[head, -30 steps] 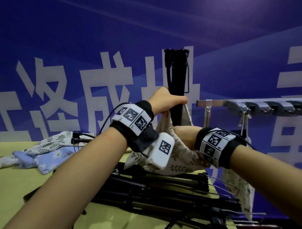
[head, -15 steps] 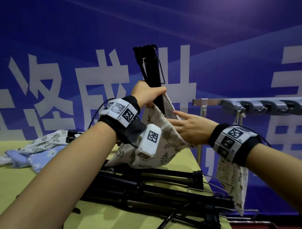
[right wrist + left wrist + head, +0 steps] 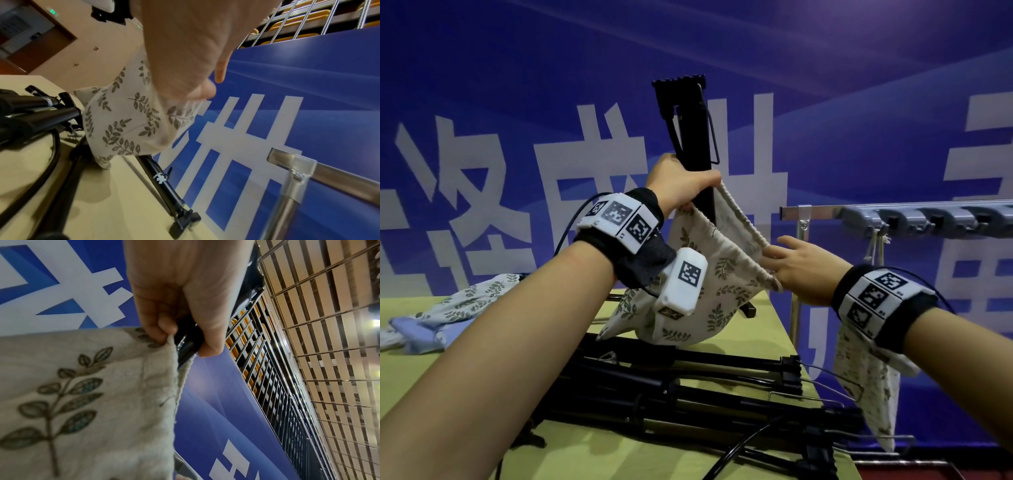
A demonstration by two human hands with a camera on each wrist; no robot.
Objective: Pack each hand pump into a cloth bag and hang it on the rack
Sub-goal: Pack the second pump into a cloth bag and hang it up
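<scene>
A black hand pump (image 3: 697, 144) stands upright with its lower part inside a cream leaf-print cloth bag (image 3: 715, 284). My left hand (image 3: 688, 185) grips the pump's shaft together with one side of the bag's rim; the left wrist view shows the hand (image 3: 180, 331) curled round the pump (image 3: 187, 342) and the bag's cloth (image 3: 82, 386). My right hand (image 3: 774, 270) pinches the opposite rim and holds the mouth stretched wide. In the right wrist view, the right hand (image 3: 205, 87) has its fingers on the bag (image 3: 127, 121).
Several more black pumps (image 3: 688, 380) lie on the yellow-green table (image 3: 767, 335) under my arms. Spare cloth bags (image 3: 448, 308) lie at the far left. The metal rack (image 3: 822, 209) with grey hooks (image 3: 914, 221) stands right of the table, and one leaf-print bag (image 3: 869, 377) hangs from it.
My left hand has raised the pump and the bag's rim. My right hand has moved right along the rim and now pinches it, pulling the mouth wide.
</scene>
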